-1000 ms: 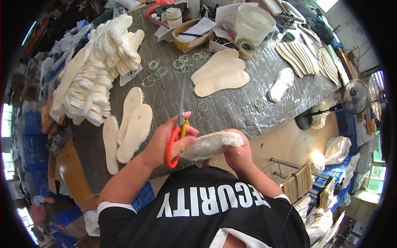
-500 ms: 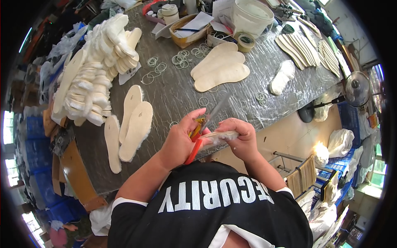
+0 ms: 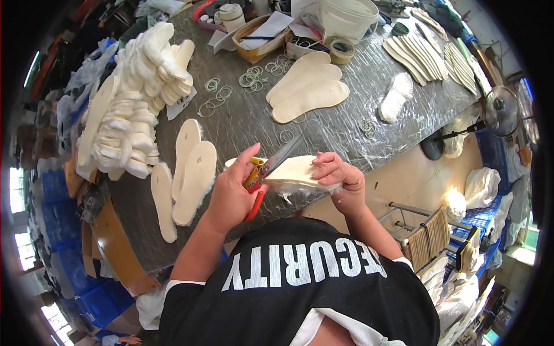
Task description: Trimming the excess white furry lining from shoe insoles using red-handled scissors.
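My left hand (image 3: 229, 200) is closed around scissors (image 3: 278, 160) with red and yellow handles, their blades slanting up and away to the right. Below the blades lies a cream insole (image 3: 295, 171), fluffy along its near edge, level in the air above the table's front edge. My right hand (image 3: 345, 180) grips the insole's right end, fingers over the top. The insole's other end passes behind the scissors and left fingers; whether those fingers press on it is hidden. Left of my hands, three loose insoles (image 3: 195, 183) lie on the table.
Fluffy insoles form a tall pile (image 3: 130, 124) at the left. Flat insoles (image 3: 309, 86) lie beyond my hands, near rubber bands (image 3: 253, 79). A basket (image 3: 259, 49), tape roll (image 3: 340, 51) and white bucket (image 3: 349, 20) stand at the back. A fan (image 3: 501, 112) is off the right edge.
The insole has turned from nearly edge-on to showing its broad upper face. My left hand has shifted left with the scissors, and my right fingers now lie over the insole's top.
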Demonstrator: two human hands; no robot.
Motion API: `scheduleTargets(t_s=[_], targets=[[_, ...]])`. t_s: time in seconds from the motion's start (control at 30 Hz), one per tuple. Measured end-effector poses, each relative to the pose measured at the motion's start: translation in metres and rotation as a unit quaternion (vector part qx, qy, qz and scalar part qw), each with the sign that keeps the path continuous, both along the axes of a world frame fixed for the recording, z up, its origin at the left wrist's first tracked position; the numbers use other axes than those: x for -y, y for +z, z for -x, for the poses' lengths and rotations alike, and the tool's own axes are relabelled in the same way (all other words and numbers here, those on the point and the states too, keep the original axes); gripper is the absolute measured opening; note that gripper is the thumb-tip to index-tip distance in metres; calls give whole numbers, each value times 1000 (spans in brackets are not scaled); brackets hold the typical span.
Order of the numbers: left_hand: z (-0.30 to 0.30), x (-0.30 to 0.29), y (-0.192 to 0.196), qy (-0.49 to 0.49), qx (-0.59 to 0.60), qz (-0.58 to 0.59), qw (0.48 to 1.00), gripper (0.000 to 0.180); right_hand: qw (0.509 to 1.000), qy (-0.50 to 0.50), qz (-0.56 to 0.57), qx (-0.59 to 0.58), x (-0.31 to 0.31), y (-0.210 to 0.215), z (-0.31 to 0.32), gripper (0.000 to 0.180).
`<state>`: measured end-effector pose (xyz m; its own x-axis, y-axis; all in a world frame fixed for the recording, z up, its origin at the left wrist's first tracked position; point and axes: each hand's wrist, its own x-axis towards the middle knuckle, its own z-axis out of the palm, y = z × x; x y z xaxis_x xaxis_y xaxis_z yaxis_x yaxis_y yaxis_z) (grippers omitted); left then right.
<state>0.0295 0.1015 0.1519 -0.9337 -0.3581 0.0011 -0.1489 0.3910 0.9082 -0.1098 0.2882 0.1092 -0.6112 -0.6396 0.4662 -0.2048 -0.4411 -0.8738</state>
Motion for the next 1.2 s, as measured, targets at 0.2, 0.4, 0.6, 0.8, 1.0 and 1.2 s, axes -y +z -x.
scheduleTargets(t_s=[0.2,0.4,0.6,0.8,1.0,1.2], targets=[[-1,6,-27,35,-134,147,979,59,978,-15,-124,-167,-1,36,9,29],[5,6,-31,26,-183,64,981,55,985,-70,-135,-85,9,31,12,38],[20,-9,-21,17,-93,-99,991,56,986,106,82,104,17,-22,37,27],[43,-11,-18,10,-64,-85,994,60,873,158,93,453,43,-33,31,99],[70,-23,-5,-112,-11,-160,981,60,779,165,108,595,55,-83,26,61],[76,-20,-29,-94,-26,-268,959,50,646,338,273,628,91,-78,40,48]])
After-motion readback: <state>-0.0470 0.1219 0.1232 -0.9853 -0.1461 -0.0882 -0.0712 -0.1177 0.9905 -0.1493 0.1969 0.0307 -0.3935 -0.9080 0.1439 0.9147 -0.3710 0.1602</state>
